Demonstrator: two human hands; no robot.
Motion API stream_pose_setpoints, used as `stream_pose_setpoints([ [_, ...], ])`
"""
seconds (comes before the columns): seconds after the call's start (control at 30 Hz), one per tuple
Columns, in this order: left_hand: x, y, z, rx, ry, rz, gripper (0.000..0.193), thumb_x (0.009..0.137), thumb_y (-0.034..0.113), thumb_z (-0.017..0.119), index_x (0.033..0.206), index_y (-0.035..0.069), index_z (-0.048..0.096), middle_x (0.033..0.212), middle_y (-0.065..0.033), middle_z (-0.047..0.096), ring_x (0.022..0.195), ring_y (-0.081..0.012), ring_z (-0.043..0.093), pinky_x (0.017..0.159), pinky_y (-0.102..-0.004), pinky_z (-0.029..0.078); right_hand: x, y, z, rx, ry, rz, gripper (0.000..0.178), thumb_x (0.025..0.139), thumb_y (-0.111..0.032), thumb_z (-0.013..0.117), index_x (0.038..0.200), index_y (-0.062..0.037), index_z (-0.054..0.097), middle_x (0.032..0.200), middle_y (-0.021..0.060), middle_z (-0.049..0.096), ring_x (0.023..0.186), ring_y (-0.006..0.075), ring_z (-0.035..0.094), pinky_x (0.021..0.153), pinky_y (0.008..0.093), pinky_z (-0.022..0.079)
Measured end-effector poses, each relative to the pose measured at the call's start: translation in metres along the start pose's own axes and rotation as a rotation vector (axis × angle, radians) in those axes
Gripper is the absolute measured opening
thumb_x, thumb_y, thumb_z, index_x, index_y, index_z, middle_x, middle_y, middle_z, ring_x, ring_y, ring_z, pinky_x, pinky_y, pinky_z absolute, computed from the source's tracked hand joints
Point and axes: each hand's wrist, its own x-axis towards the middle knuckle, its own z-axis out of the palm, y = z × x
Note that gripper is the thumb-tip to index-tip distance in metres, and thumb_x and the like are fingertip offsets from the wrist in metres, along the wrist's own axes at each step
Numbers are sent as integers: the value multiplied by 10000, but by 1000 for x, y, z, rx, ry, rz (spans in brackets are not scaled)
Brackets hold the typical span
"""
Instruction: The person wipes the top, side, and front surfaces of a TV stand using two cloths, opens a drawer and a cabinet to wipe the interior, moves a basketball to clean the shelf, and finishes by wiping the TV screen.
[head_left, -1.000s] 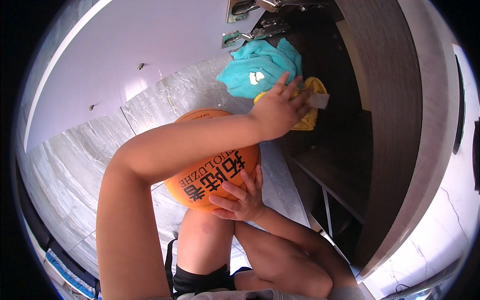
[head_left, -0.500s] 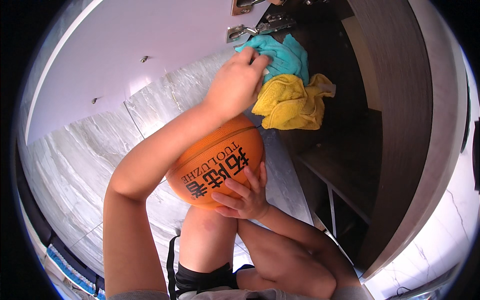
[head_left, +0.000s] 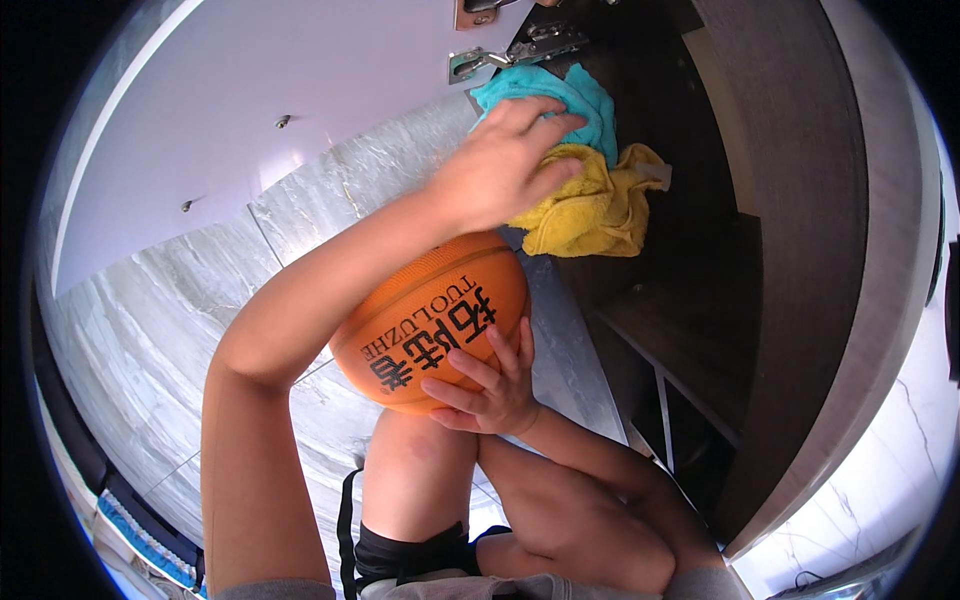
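Note:
An orange basketball (head_left: 425, 290) with black lettering rests above my knee, steadied by my right hand (head_left: 487, 385), whose fingers spread over its lower right side. My left hand (head_left: 515, 160) hovers over two cloths with its fingers stretched and apart, and nothing shows in its grip. Under and beyond its fingers lies a crumpled turquoise cloth (head_left: 595, 105) in the cabinet opening. A bunched yellow cloth (head_left: 590, 215) hangs just nearer, partly behind my left thumb; whether the hand touches either cloth is hard to tell. My left forearm passes over the ball's top left.
The dark cabinet (head_left: 800, 250) stands open on the right, with a shelf (head_left: 670, 385) inside. Its pale door (head_left: 250, 90) swings out at upper left, on metal hinges (head_left: 510, 55). Grey marbled floor tiles (head_left: 160, 350) lie below. My knee (head_left: 420, 460) is under the ball.
My left hand has let go of the turquoise cloth, opened its fingers and shifted slightly right and nearer. The cloths stay in the cabinet opening; the ball and right hand have barely moved.

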Motion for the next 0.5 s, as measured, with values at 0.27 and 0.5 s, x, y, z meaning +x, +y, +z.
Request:
stream_pose_setpoints([
  [0.27, 63, 25, 74, 599, -298, -133, 566, 823, 535, 444, 1253, 168, 475, 1350, -129, 364, 1260, -374, 270, 1029, -451, 235, 3, -1, 2, -23, 16, 12, 394, 840, -559, 415, 1179, -385, 512, 1349, -16, 341, 1309, 341, 194, 1010, 631, 110],
  [0.5, 173, -6, 162, 394, -27, -265, 803, 730, 582, 523, 1364, 136, 314, 1428, -141, 230, 1318, -280, 196, 1027, -459, 183, -32, -1, 31, 231, 55, 24, 374, 887, -480, 384, 1245, -386, 436, 1417, -20, 270, 1333, 299, 163, 1005, 638, 92],
])
